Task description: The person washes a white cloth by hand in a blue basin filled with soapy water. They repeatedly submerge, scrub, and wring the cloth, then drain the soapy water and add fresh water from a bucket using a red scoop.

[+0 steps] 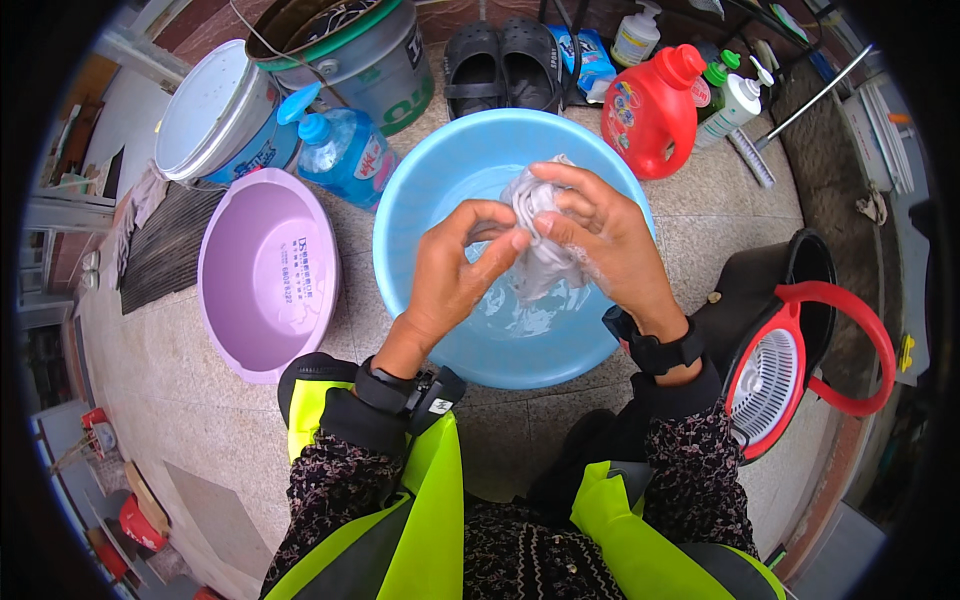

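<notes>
A wet, light grey cloth hangs bunched up over a round blue plastic basin with water in it. My right hand is closed around the upper right side of the bundle, with a little foam on the skin near the thumb. From the other side, my left hand pinches the cloth's left edge between thumb and fingers. The lower folds hang close to the water; whether they touch it, I cannot tell.
Left of the basin are a purple plastic basin, a blue pump bottle and two buckets. Black clogs and a red detergent bottle stand behind. At right are a red-handled spin-mop bucket and a scrubbing brush.
</notes>
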